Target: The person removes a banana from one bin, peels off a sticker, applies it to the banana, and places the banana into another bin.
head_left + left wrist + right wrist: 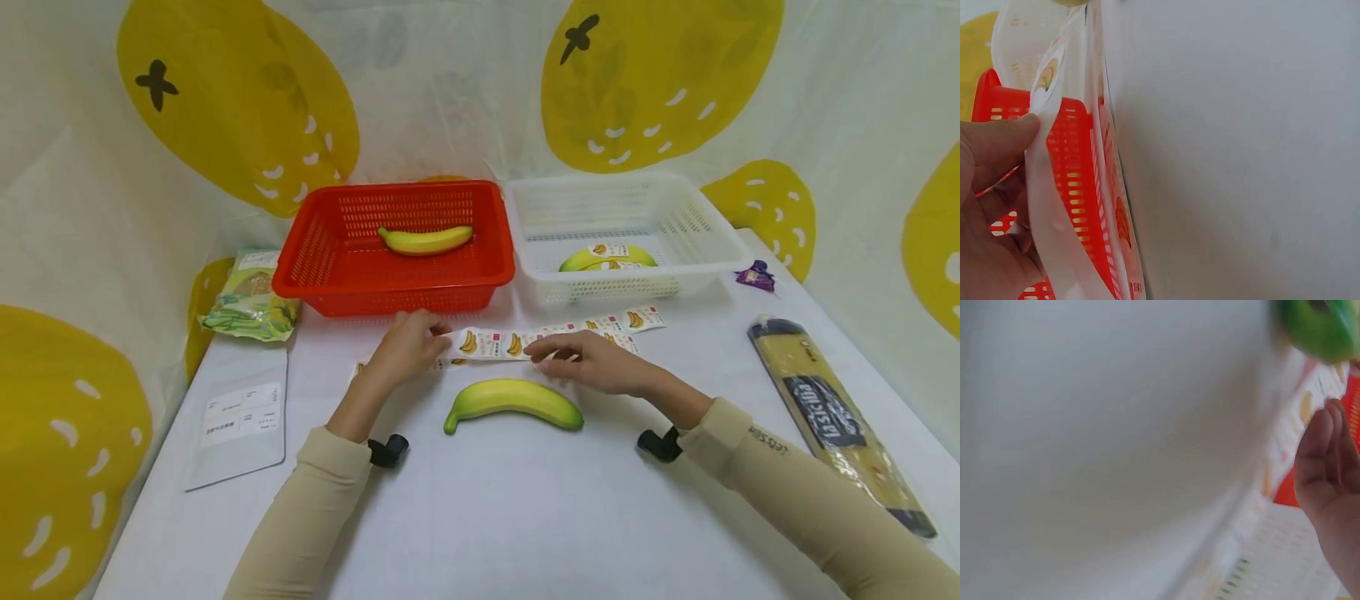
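- Left hand (408, 350) pinches a banana-printed sticker strip (486, 344).
- Right hand (592, 362), fingers loosely extended, is at the strip's right.
- Green-yellow banana (516, 396) lies on the tabletop (487, 517), nearer than the strip.

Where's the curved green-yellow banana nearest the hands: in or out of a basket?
Out: the curved green-yellow banana lies on the white tabletop, short of the red plastic basket and white plastic basket.

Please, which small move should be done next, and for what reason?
Probably the right grip should peel one sticker from the strip. The left grip pinches the strip, the right one is close to it, and the front banana shows no sticker, while bananas in the white basket carry stickers.
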### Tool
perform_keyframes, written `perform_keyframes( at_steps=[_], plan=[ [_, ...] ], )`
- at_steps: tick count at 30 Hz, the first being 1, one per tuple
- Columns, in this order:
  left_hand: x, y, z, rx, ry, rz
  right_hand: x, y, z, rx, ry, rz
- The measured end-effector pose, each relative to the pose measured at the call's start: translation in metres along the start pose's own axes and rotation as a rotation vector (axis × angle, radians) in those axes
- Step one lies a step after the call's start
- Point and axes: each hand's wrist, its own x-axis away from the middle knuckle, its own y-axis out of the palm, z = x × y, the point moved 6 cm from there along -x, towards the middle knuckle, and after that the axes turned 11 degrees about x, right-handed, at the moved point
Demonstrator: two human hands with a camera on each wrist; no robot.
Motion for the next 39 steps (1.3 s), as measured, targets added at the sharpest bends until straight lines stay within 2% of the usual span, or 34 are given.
perform_keyframes(
  at_steps=[4, 7, 10, 13, 19, 29, 39],
  plan=[
    [0.001, -0.001, 0.002, 0.014, 0.039, 0.040, -0.022, -0.018, -0.015, 0.105, -0.023, 0.157],
    [0.002, 0.000, 0.003, 0.013, 0.067, 0.059, -0.041, -0.021, -0.026, 0.214, -0.047, 0.219],
    [0.002, 0.000, 0.006, 0.014, 0.087, 0.066, -0.058, -0.018, -0.034, 0.257, -0.076, 0.230],
    [0.001, 0.002, 0.010, 0.013, 0.107, 0.059, -0.070, -0.015, -0.038, 0.254, -0.092, 0.230],
    [0.001, 0.006, 0.015, 0.000, 0.085, 0.029, -0.082, -0.010, -0.038, 0.263, -0.079, 0.216],
    [0.000, 0.007, 0.014, 0.001, 0.091, 0.029, -0.088, -0.006, -0.035, 0.259, -0.033, 0.207],
    [-0.001, 0.010, 0.011, 0.022, 0.099, 0.020, -0.091, -0.001, -0.031, 0.265, -0.055, 0.226]
  ],
)
